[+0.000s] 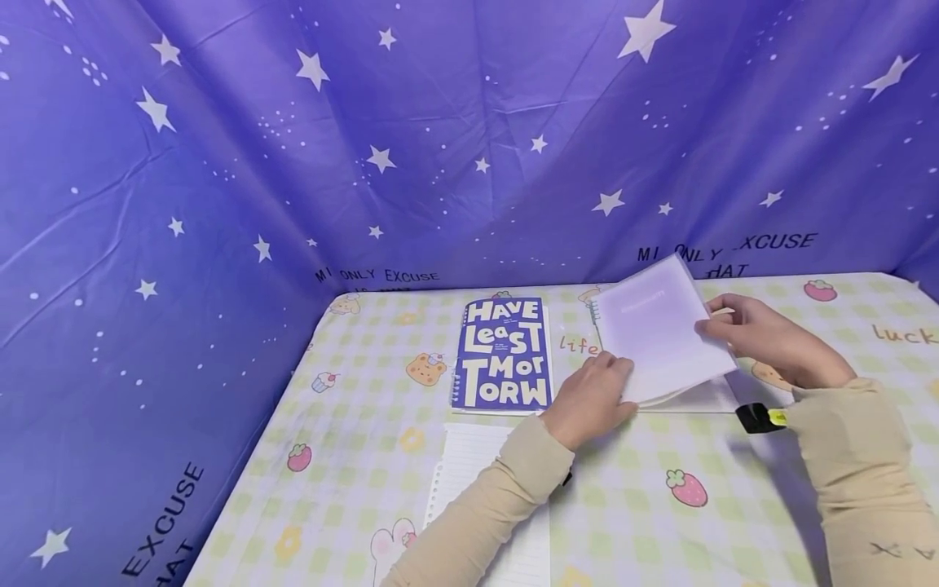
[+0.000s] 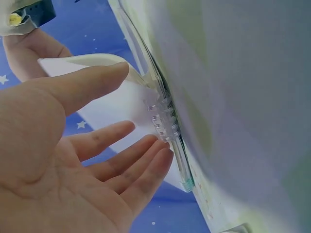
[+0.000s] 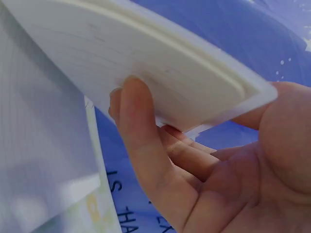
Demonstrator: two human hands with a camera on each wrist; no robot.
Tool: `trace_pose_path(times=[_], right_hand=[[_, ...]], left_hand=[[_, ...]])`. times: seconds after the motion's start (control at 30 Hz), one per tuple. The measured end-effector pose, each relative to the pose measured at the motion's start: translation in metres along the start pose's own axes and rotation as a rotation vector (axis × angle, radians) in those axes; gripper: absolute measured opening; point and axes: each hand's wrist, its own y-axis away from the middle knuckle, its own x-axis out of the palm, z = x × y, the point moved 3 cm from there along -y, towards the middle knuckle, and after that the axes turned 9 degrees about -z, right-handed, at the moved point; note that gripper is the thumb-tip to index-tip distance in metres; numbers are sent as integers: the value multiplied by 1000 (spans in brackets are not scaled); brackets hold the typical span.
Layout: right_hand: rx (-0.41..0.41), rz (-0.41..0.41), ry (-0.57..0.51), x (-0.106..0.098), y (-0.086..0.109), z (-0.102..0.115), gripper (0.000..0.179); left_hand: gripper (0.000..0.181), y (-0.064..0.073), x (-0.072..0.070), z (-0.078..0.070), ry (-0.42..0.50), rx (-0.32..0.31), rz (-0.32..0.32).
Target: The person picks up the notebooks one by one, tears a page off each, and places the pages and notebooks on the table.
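A ring-bound notebook [image 1: 653, 334] with a pale translucent cover lies at the right of the table, its cover and a stack of pages lifted and tilted. At its right edge my right hand [image 1: 759, 334] pinches the lifted part; in the right wrist view the pages [image 3: 184, 68] bend between thumb and fingers. By the lower left corner my left hand [image 1: 592, 395] has its fingers near the binding. The left wrist view shows clear plastic rings [image 2: 163, 119] beside the fingertips, the fingers [image 2: 131, 165] loosely extended and the thumb overlapping the pages.
To the left lies a ring-bound notebook with a blue lettered cover [image 1: 506, 355]. Lined loose-leaf paper [image 1: 469, 461] with punched holes lies in front, partly under my left forearm. A checked cloth [image 1: 352, 456] covers the table; a purple star-printed curtain [image 1: 440, 122] hangs behind.
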Motion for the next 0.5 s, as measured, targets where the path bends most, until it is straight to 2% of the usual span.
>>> trace_pose_path(times=[0.3,0.5], right_hand=[[-69,-33,-105,5,5,20,43],[-99,-57,-105,11,6,29,46]], left_hand=[[73,-1,0,0,87,-28,-45],[76,-2,-1,-2,110,-12,-81]])
